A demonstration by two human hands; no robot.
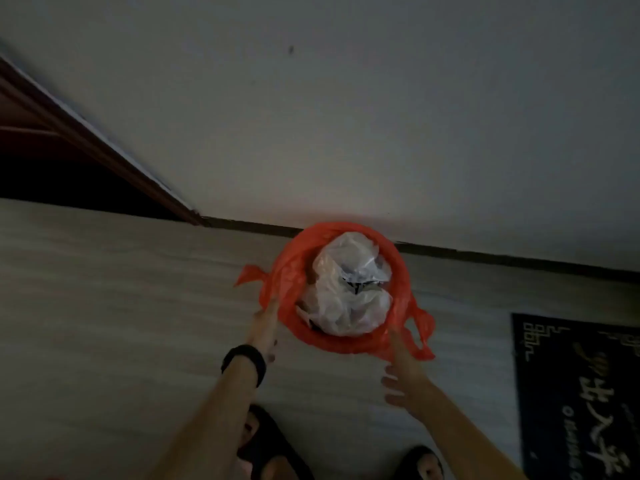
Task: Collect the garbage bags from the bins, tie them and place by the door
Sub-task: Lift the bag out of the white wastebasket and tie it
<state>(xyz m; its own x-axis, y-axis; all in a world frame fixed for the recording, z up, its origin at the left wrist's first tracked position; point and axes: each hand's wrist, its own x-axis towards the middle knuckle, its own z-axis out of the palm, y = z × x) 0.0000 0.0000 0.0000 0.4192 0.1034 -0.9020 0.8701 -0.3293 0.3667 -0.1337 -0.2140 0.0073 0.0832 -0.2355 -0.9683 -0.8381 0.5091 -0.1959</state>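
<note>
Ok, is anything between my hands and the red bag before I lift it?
Nothing visible does. The left hand is at the bag on its near-left rim, the right hand at its near-right rim beside a loose handle flap. The crumpled clear plastic lies inside the rim, not in the way.

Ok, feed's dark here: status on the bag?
Left hand on bag rim, grip unclear. Right hand open at rim. Bag untied, full. Nothing blocking.
</note>
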